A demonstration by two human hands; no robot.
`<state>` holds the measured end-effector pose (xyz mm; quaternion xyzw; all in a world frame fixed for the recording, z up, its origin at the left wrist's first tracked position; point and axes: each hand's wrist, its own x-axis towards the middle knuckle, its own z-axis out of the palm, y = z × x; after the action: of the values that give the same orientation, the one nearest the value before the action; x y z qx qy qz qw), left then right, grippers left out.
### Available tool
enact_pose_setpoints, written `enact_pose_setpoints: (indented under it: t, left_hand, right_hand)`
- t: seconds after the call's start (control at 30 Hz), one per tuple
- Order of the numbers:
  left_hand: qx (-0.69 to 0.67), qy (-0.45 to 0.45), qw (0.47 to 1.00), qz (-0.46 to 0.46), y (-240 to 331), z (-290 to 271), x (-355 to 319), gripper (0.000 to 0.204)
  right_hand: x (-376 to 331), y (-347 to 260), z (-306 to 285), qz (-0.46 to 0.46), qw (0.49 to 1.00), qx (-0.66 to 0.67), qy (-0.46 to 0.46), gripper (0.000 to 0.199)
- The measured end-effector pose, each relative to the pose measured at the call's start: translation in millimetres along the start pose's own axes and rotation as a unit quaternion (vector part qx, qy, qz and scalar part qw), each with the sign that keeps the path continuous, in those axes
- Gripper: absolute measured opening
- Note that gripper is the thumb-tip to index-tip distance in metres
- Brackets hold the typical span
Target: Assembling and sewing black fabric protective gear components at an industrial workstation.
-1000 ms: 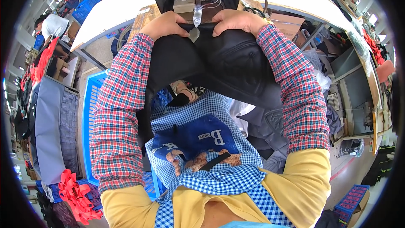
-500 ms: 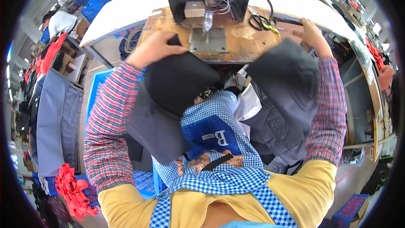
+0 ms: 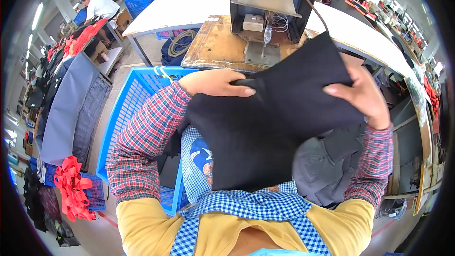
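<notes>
Black fabric (image 3: 241, 137) hangs across my lap between both hands, in front of the machine's small metal plate (image 3: 262, 53). On its upper left edge, my left hand (image 3: 215, 83) is closed with the thumb on top. At the right, my right hand (image 3: 364, 96) grips a raised flap, thumb in front and fingers mostly hidden behind it. Whether this is one piece or two overlapping ones, I cannot tell. Dark grey fabric pieces (image 3: 320, 168) lie on my lap below my right hand.
A blue plastic crate (image 3: 124, 109) stands at my left, beside the worn wooden machine table (image 3: 213, 42). White worktops (image 3: 175, 12) stretch behind. Red straps (image 3: 72, 187) hang at the lower left. A person (image 3: 102, 7) bends over work at the far left.
The black pieces, held apart before, now meet and overlap in front of me. My left hand has come right and lower; my right hand has come lower. The whole view has shifted too.
</notes>
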<state>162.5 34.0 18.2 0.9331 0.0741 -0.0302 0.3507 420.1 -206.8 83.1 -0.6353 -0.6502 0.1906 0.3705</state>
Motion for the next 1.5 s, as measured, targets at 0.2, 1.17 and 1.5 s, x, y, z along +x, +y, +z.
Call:
enact_pose_setpoints:
  t: [0.2, 1.17, 1.5]
  left_hand:
    - [-0.239, -0.097, 0.964, 0.058, 29.6, 16.1, -4.5, 0.057]
    - [-0.152, -0.150, 0.975, 0.067, 17.9, 209.2, 159.8, 0.048]
    - [-0.215, -0.292, 0.932, 0.024, 40.5, 179.9, 116.2, 0.056]
  right_hand:
    - [-45.3, 3.9, -98.7, 0.044, 0.997, -0.033, 0.062, 0.044]
    - [-150.1, 95.4, 140.6, -0.183, 0.448, 0.873, -0.067, 0.058]
    - [-144.8, 65.4, 140.1, 0.125, 0.988, -0.087, 0.017, 0.066]
